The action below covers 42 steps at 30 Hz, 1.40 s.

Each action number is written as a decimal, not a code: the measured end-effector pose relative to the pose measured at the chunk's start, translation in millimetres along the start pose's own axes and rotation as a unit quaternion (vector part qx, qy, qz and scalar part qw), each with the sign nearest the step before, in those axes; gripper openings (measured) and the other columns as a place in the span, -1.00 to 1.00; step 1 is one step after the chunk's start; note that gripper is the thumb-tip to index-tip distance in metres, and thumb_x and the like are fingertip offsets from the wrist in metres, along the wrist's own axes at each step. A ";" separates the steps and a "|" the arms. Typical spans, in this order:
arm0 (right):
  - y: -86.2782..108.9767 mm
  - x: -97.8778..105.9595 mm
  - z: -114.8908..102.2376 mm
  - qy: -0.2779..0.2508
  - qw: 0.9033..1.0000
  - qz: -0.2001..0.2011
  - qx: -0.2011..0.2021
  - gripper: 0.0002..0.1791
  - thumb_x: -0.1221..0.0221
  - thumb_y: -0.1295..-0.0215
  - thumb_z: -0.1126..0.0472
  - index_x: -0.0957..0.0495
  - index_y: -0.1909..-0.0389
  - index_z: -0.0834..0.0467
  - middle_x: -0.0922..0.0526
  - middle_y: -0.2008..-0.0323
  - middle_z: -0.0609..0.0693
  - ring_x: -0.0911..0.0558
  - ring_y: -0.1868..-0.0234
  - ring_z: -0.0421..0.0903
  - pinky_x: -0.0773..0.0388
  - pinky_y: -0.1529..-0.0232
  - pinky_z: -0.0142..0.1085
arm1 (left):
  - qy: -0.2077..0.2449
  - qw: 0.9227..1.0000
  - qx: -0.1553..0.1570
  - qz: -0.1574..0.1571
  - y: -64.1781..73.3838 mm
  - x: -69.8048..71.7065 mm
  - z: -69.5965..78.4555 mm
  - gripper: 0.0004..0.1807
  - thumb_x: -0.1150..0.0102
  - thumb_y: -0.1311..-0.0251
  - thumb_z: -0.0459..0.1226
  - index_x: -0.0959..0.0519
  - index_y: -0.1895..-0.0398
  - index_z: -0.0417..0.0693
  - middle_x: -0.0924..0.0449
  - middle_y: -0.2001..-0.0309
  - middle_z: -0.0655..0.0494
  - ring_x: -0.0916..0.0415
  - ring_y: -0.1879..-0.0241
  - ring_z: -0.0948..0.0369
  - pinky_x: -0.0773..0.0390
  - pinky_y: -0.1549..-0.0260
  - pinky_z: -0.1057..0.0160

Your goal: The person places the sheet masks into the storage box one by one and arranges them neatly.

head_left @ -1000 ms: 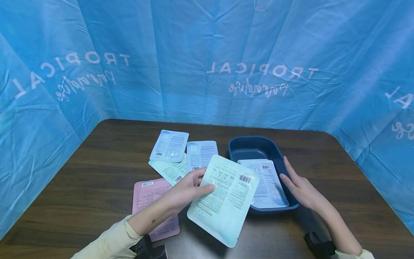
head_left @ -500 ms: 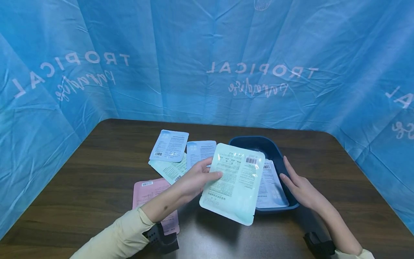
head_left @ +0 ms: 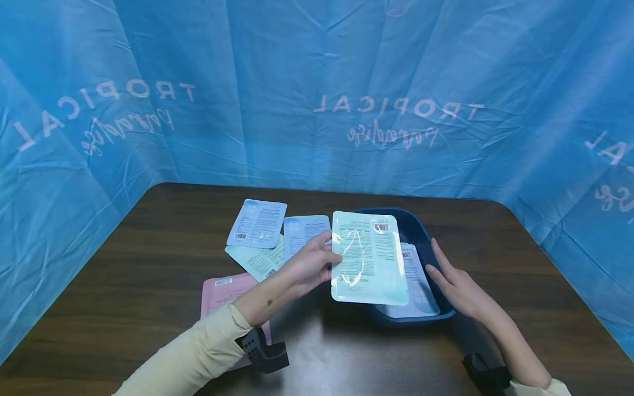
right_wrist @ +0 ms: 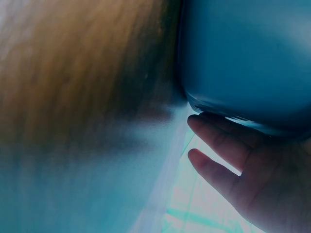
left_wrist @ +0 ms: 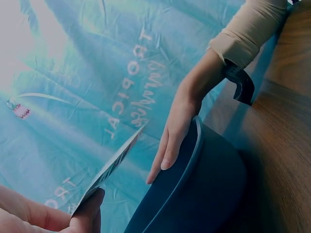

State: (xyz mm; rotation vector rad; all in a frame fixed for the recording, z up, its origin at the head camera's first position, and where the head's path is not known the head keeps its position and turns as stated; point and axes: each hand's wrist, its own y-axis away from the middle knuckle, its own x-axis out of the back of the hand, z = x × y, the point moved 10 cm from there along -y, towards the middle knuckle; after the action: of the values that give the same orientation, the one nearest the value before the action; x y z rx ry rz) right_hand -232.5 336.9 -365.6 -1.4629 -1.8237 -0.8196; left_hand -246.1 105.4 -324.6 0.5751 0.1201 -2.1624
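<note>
My left hand (head_left: 311,263) pinches a mint-green face mask packet (head_left: 371,264) by its left edge, thumb on top. The packet is raised over the left part of a dark blue plastic bin (head_left: 421,220), its barcode side facing up. Edge-on, the same packet (left_wrist: 109,167) shows in the left wrist view. Inside the bin lies a pale blue packet (head_left: 418,286), partly covered by the held one. My right hand (head_left: 463,289) rests along the bin's right side with straight fingers; the right wrist view shows its fingers (right_wrist: 221,141) against the bin (right_wrist: 248,58).
Left of the bin lie two pale blue packets (head_left: 257,223) (head_left: 303,234), overlapping a mint-green packet (head_left: 255,258). Nearer, a pink packet (head_left: 225,291) lies partly under my left forearm. A blue printed curtain (head_left: 277,110) surrounds the dark wooden table (head_left: 163,264).
My left hand has carried the mint-green packet right and away from me, over the bin, turning it straighter. My right hand has stayed at the bin's side.
</note>
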 end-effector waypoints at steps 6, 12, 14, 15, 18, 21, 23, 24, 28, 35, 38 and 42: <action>-0.1 -0.5 -0.9 -0.003 1.000 -0.002 0.002 -0.25 0.22 -0.50 -0.01 0.41 -0.44 0.19 0.19 -0.38 0.41 0.00 -0.28 0.45 -0.01 -0.11 0.31 | 0.004 1.000 0.005 0.013 -9.5 -3.2 -2.8 -0.31 0.31 -0.18 -0.65 0.00 -0.41 -0.15 -0.30 -0.20 -0.25 -0.35 -0.11 -0.06 -0.41 0.06 0.04; 0.4 -0.6 -2.0 -0.003 1.000 -0.001 0.006 -0.25 0.21 -0.50 0.01 0.41 -0.44 0.19 0.17 -0.37 0.41 -0.01 -0.27 0.45 -0.02 -0.11 0.31 | 0.004 0.999 0.016 0.036 -23.0 -5.9 -12.6 -0.22 0.29 -0.16 -0.68 0.08 -0.45 -0.07 -0.33 -0.19 -0.22 -0.37 -0.07 -0.06 -0.40 0.04 -0.01; 0.5 -0.8 -1.9 -0.003 1.000 -0.001 0.006 -0.25 0.21 -0.50 0.00 0.41 -0.44 0.20 0.18 -0.38 0.40 0.00 -0.28 0.44 -0.02 -0.12 0.30 | 0.005 0.999 0.021 0.039 -27.1 -7.6 -16.5 -0.19 0.29 -0.14 -0.69 0.11 -0.46 -0.05 -0.33 -0.19 -0.22 -0.36 -0.08 -0.06 -0.36 0.00 -0.05; 0.5 -1.0 -1.7 -0.003 1.000 -0.001 0.006 -0.25 0.21 -0.50 0.00 0.41 -0.44 0.20 0.18 -0.38 0.40 0.01 -0.29 0.43 -0.01 -0.12 0.30 | 0.006 0.999 0.023 0.040 -29.1 -8.4 -18.3 -0.18 0.29 -0.14 -0.69 0.13 -0.47 -0.04 -0.32 -0.19 -0.22 -0.36 -0.08 -0.06 -0.35 -0.01 -0.07; 0.6 -1.2 -1.9 -0.006 1.000 -0.001 0.008 -0.25 0.21 -0.50 0.01 0.41 -0.44 0.21 0.21 -0.39 0.37 0.03 -0.30 0.41 0.02 -0.14 0.28 | 0.002 0.999 0.028 0.039 -34.4 -11.4 -22.4 -0.15 0.29 -0.14 -0.70 0.18 -0.47 -0.03 -0.31 -0.20 -0.23 -0.35 -0.10 -0.06 -0.33 -0.02 -0.08; 0.5 -1.3 -2.4 -0.010 1.000 -0.001 0.010 -0.25 0.22 -0.51 0.00 0.41 -0.44 0.21 0.22 -0.39 0.37 0.05 -0.30 0.42 0.02 -0.14 0.29 | -0.005 0.999 0.031 0.037 -38.5 -14.9 -24.7 -0.15 0.30 -0.16 -0.69 0.22 -0.48 -0.03 -0.31 -0.21 -0.23 -0.35 -0.10 -0.07 -0.33 0.00 -0.08; 0.7 -1.3 -2.8 -0.008 1.000 0.001 0.011 -0.25 0.22 -0.50 0.00 0.40 -0.44 0.21 0.21 -0.39 0.37 0.04 -0.30 0.42 0.02 -0.14 0.29 | -0.010 0.999 0.034 0.037 -40.7 -16.9 -26.4 -0.15 0.30 -0.17 -0.69 0.23 -0.48 -0.02 -0.31 -0.21 -0.24 -0.36 -0.09 -0.07 -0.35 0.00 -0.07; 0.7 -1.4 -2.8 -0.007 1.000 0.001 0.011 -0.25 0.22 -0.50 0.00 0.40 -0.44 0.21 0.21 -0.39 0.37 0.03 -0.30 0.42 0.01 -0.13 0.29 | -0.011 0.999 0.036 0.039 -41.9 -17.3 -27.6 -0.15 0.30 -0.17 -0.69 0.24 -0.48 -0.02 -0.31 -0.20 -0.24 -0.37 -0.08 -0.07 -0.36 0.01 -0.07; 1.1 -1.1 -3.0 0.000 1.000 0.004 0.011 -0.25 0.22 -0.50 0.00 0.40 -0.44 0.21 0.19 -0.39 0.38 0.02 -0.30 0.42 0.00 -0.13 0.29 | -0.025 0.998 0.047 0.043 -45.8 -19.0 -32.3 -0.12 0.28 -0.16 -0.69 0.28 -0.48 0.01 -0.28 -0.22 -0.23 -0.41 -0.01 -0.04 -0.41 0.08 0.00; 0.9 0.7 -2.9 0.003 1.000 0.005 0.014 -0.25 0.20 -0.50 0.02 0.40 -0.44 0.21 0.19 -0.38 0.39 0.01 -0.29 0.43 -0.01 -0.12 0.30 | -0.053 0.996 0.057 0.040 -51.4 -23.6 -37.6 -0.05 0.28 -0.13 -0.71 0.41 -0.47 0.01 -0.15 -0.29 -0.23 -0.40 0.01 -0.02 -0.45 0.14 0.04; 0.9 1.2 -2.6 0.000 1.000 0.005 0.013 -0.25 0.20 -0.50 0.01 0.40 -0.44 0.21 0.20 -0.39 0.38 0.02 -0.30 0.42 -0.01 -0.12 0.30 | -0.064 0.995 0.062 0.040 -54.6 -27.1 -40.7 -0.02 0.26 -0.12 -0.72 0.44 -0.46 0.02 -0.17 -0.29 -0.22 -0.43 0.00 -0.02 -0.45 0.10 0.01; 1.3 0.2 -3.4 -0.003 1.000 0.003 0.015 -0.25 0.20 -0.50 0.02 0.41 -0.44 0.22 0.21 -0.39 0.39 0.02 -0.29 0.44 -0.02 -0.11 0.31 | -0.091 0.992 0.067 0.047 -58.8 -30.9 -46.9 -0.01 0.22 -0.11 -0.72 0.44 -0.46 0.02 -0.31 -0.18 -0.19 -0.51 0.07 0.01 -0.51 0.15 0.04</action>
State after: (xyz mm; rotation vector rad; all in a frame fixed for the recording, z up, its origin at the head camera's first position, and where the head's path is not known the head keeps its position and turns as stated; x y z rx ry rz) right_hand -230.8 334.5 -363.4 -1.4528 -1.8286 -0.7821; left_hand -259.2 177.6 -359.5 0.4461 -0.1495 -2.1295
